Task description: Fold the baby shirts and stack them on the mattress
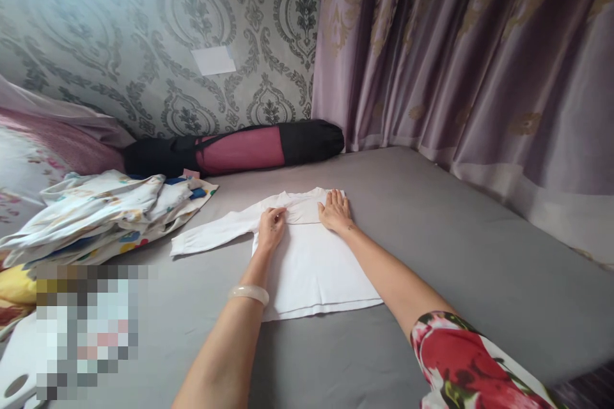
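A small white long-sleeved shirt [316,268] lies flat on the grey bed sheet [460,236]. One sleeve stretches out to the left, while the other appears folded across the upper chest. My left hand [272,227] is closed on the end of the folded sleeve [302,211], near the left shoulder; its fingertips are partly hidden. Over at the right shoulder, my right hand [336,211] presses flat on the cloth with its fingers stretched out.
Several printed garments [96,217] are piled at the left. A long black and dark pink bag [244,148] lies along the patterned wall. Purple curtains [432,57] hang at the right. A white object with a round hole [33,345] is at the lower left, beside a blurred-out patch.
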Action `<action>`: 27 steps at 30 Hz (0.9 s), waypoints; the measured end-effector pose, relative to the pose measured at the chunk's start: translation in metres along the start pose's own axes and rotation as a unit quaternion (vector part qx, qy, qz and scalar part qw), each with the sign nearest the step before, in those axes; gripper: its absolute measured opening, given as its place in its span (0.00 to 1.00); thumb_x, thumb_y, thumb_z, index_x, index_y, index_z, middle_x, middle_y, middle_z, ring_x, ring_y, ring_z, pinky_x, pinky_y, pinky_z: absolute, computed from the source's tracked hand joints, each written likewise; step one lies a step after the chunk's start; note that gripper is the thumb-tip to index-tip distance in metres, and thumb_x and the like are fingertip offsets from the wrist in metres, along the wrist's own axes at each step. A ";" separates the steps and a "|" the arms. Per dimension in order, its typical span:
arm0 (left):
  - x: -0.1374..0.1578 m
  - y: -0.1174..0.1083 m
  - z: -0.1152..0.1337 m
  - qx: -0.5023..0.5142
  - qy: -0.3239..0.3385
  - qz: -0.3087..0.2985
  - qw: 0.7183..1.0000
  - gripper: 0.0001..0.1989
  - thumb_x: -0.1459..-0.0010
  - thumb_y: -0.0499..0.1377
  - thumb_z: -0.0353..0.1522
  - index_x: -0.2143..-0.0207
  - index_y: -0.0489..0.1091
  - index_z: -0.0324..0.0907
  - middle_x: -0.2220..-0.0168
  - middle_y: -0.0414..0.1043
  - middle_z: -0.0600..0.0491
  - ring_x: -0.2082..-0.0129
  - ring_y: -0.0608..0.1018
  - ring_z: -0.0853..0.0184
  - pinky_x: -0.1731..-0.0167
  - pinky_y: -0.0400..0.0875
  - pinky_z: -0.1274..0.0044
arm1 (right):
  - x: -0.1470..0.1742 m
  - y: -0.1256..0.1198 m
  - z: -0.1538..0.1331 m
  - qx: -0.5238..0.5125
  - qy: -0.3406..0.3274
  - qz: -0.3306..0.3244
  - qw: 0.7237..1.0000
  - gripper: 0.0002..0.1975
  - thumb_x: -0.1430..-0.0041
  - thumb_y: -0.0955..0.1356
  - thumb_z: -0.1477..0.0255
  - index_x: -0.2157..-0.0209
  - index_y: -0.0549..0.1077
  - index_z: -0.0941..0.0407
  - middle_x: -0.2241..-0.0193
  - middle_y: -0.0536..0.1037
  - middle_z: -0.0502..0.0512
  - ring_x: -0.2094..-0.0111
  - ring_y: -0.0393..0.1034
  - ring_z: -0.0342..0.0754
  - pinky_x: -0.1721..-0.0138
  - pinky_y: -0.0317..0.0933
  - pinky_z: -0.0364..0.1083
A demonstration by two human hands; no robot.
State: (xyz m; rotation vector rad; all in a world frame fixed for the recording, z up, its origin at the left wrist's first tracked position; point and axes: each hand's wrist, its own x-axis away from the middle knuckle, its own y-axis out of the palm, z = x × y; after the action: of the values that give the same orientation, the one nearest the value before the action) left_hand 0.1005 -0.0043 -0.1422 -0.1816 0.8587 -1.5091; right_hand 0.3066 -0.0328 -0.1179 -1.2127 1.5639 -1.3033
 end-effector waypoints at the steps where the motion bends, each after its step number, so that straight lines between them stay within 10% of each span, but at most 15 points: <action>1: 0.000 0.000 0.001 0.002 -0.002 0.001 1.000 0.15 0.44 0.52 0.29 0.62 0.78 0.42 0.65 0.74 0.49 0.66 0.75 0.65 0.58 0.70 0.72 | -0.001 -0.001 0.000 -0.001 0.000 0.000 1.000 0.33 0.31 0.51 0.62 0.33 0.47 0.70 0.31 0.43 0.66 0.31 0.32 0.55 0.34 0.31 0.55; 27: 0.001 0.003 -0.003 -0.034 0.005 0.008 0.999 0.14 0.39 0.52 0.29 0.57 0.76 0.41 0.65 0.70 0.48 0.61 0.74 0.62 0.54 0.68 0.71 | -0.006 -0.005 0.023 0.025 0.011 -0.002 1.000 0.34 0.31 0.50 0.60 0.32 0.44 0.69 0.31 0.42 0.66 0.31 0.35 0.56 0.34 0.34 0.55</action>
State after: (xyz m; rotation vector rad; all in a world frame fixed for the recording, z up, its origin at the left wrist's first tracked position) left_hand 0.1010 -0.0036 -0.1469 -0.2180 0.9181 -1.4680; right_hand 0.3309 -0.0334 -0.1174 -1.1740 1.5364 -1.3544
